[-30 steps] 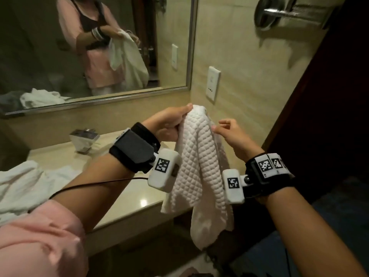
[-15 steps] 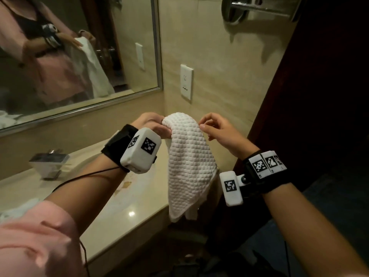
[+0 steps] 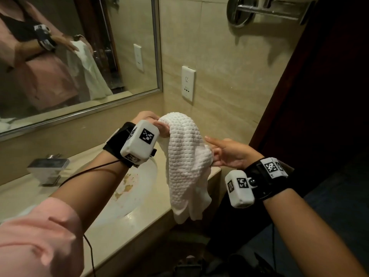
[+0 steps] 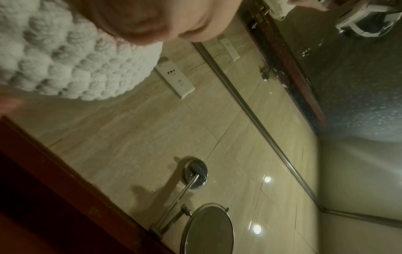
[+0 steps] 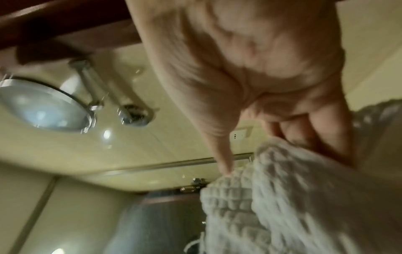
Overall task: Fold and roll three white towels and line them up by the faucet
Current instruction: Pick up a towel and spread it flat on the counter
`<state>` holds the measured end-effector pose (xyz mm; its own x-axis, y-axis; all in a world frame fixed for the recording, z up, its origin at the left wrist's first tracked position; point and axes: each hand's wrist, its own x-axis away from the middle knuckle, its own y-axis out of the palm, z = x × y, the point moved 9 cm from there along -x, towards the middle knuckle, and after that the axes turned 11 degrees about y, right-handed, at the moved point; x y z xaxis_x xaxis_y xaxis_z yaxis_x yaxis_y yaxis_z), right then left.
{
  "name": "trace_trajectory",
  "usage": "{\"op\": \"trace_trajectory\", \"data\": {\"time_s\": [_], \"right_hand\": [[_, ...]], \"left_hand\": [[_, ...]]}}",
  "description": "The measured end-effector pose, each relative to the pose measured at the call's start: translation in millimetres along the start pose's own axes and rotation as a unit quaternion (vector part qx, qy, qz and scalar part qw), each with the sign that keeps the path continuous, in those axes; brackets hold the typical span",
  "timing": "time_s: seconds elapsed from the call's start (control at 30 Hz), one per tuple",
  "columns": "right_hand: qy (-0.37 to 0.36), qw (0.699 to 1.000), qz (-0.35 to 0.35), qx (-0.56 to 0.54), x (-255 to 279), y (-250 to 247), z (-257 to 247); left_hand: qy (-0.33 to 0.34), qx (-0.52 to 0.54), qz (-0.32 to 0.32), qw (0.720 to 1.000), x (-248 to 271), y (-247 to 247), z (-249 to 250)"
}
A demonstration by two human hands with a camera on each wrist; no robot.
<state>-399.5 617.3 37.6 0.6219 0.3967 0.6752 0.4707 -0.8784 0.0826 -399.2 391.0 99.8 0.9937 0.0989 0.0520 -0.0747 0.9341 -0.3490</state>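
White waffle towel hangs at counter edge; your L hand grips its top; R hand pinches its side.

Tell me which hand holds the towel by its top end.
The left hand grips the white towel at its top; the right hand holds it lower down, at its side.

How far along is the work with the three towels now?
Done: nothing visible; no rolled towel stands by the faucet. In hand: one white towel, held in the air, hanging loose and not rolled; the left hand grips its top, the right hand holds its side. Left: fold and roll this one, do the same with two more, and line all three up by the faucet.
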Motion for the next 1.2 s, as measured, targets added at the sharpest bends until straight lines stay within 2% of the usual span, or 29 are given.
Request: {"op": "trace_trajectory", "data": {"time_s": [0.07, 0.13, 0.2, 0.23, 0.3, 0.33, 0.37, 0.4, 0.47, 0.53, 0.63, 0.7, 0.8, 0.87, 1.03, 1.2], "right_hand": [[-0.072, 0.991, 0.024, -0.115, 16, -4, -16], [-0.153, 0.967, 0.041, -0.198, 30, -7, -36], [-0.212, 0.942, 0.027, -0.26, 35, -1, -53], [-0.23, 0.933, 0.022, -0.277, 34, 3, -59], [-0.253, 0.923, 0.008, -0.291, 32, 16, -68], [-0.262, 0.919, -0.002, -0.295, 30, 24, -71], [-0.271, 0.917, -0.006, -0.294, 29, 32, -75], [-0.279, 0.914, -0.012, -0.292, 27, 40, -80], [-0.295, 0.911, -0.016, -0.288, 24, 57, -89], [-0.301, 0.912, 0.0, -0.277, 18, 70, -96], [-0.316, 0.922, 0.04, -0.219, 13, 87, -108], [-0.322, 0.926, 0.067, -0.183, 8, 98, -111], [-0.32, 0.926, 0.091, -0.18, -2, 108, -111], [-0.319, 0.924, 0.1, -0.187, -8, 110, -110], [-0.329, 0.912, 0.12, -0.211, -16, 114, -117], [-0.329, 0.911, 0.124, -0.217, -23, 119, -130]], "left_hand": [[0.005, -0.028, 0.003, 1.0, 2, -6, -3], [-0.02, -0.01, 0.013, 1.0, 2, -11, -8], [-0.097, 0.08, -0.018, 0.992, -1, -2, -24], [-0.153, 0.197, -0.032, 0.968, 3, 8, -31], [-0.257, 0.416, -0.044, 0.871, 2, 27, -46], [-0.287, 0.469, -0.064, 0.833, 3, 37, -49], [-0.289, 0.488, -0.099, 0.818, 7, 43, -45], [-0.276, 0.475, -0.117, 0.827, 8, 42, -45], [-0.231, 0.406, -0.143, 0.872, 8, 33, -43], [-0.179, 0.358, -0.156, 0.903, 7, 19, -38], [-0.113, 0.345, -0.185, 0.913, 12, 3, -29], [-0.056, 0.301, -0.189, 0.933, 14, -9, -25], [0.05, 0.231, -0.151, 0.96, 12, -33, -17], [0.085, 0.19, -0.126, 0.97, 12, -48, -15], [0.114, 0.076, -0.203, 0.97, 23, -53, -23], [0.037, 0.032, -0.245, 0.968, 13, -45, -73]]}}
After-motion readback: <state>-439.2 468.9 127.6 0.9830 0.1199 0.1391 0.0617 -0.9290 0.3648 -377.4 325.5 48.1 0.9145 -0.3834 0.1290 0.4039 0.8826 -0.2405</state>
